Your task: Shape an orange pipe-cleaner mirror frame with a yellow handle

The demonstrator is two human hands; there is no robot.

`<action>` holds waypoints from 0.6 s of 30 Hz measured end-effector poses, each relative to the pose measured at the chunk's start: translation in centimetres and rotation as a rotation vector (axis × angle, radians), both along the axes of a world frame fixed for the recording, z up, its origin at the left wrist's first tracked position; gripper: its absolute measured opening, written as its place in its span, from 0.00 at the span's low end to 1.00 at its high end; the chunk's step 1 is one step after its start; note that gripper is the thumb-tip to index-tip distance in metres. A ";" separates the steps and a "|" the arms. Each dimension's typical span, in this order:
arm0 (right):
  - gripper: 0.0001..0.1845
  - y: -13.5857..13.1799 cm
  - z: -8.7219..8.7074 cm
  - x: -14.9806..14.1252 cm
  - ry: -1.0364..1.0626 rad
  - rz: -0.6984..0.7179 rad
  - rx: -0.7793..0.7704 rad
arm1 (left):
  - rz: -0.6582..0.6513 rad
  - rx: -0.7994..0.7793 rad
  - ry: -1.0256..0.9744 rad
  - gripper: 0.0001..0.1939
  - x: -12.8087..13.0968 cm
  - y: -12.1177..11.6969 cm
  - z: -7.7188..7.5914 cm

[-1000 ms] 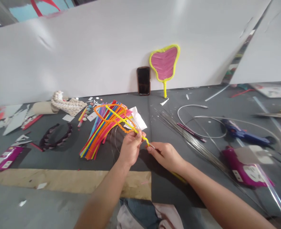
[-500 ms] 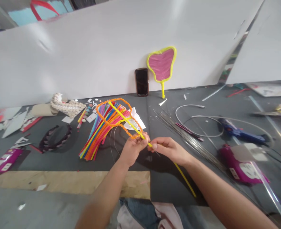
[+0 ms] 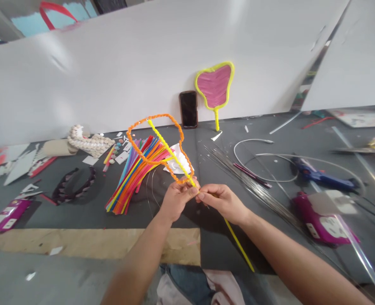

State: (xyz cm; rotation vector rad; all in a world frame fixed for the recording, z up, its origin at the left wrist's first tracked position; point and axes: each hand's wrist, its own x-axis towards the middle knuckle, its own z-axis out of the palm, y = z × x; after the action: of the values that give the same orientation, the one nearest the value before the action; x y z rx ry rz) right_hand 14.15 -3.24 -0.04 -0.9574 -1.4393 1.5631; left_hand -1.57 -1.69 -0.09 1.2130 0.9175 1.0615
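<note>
My left hand (image 3: 178, 198) is closed around the base of a wire frame (image 3: 182, 136) wrapped in orange, shaped as a rounded loop with a yellow twisted rib (image 3: 166, 146) down its middle. Close beside it, my right hand (image 3: 223, 201) pinches the yellow strip at the stem, and the strip's loose tail (image 3: 240, 245) hangs toward the table's front edge. A thin wire end pokes out between the hands. Behind the frame lies a bundle of coloured strips (image 3: 136, 178), partly covering a white paper piece (image 3: 179, 159). A finished pink fan with yellow edging (image 3: 215, 87) leans on the white board.
A phone (image 3: 189, 109) stands against the board. To the right lie thin metal wires (image 3: 254, 186), a coiled cable (image 3: 238, 152), a blue glue gun (image 3: 325, 176), a magenta power strip (image 3: 320, 222) and scissors (image 3: 355, 150). A dark braided headband (image 3: 74, 186) lies left.
The orange frame has tilted up, its loop now higher above the strips. My right hand has turned around the stem, and the yellow tail has swung out below it.
</note>
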 end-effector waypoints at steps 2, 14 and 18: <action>0.17 0.0 0.1 -0.1 -0.053 -0.062 0.066 | 0.004 -0.072 -0.056 0.11 0.1 0.0 -0.3; 0.12 -0.2 -0.9 -0.6 -0.391 -0.269 0.408 | 0.199 -0.018 0.304 0.12 0.2 -0.2 -0.4; 0.11 -0.2 -0.9 -0.6 -0.383 -0.201 0.357 | 0.218 0.030 0.350 0.10 -0.1 -0.1 -0.6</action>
State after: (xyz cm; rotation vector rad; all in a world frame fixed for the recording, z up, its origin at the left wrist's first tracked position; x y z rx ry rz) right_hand 13.56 -3.42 -0.95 -1.1789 -1.7482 0.9666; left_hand -1.66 -1.79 -0.67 1.3721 1.3314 1.0530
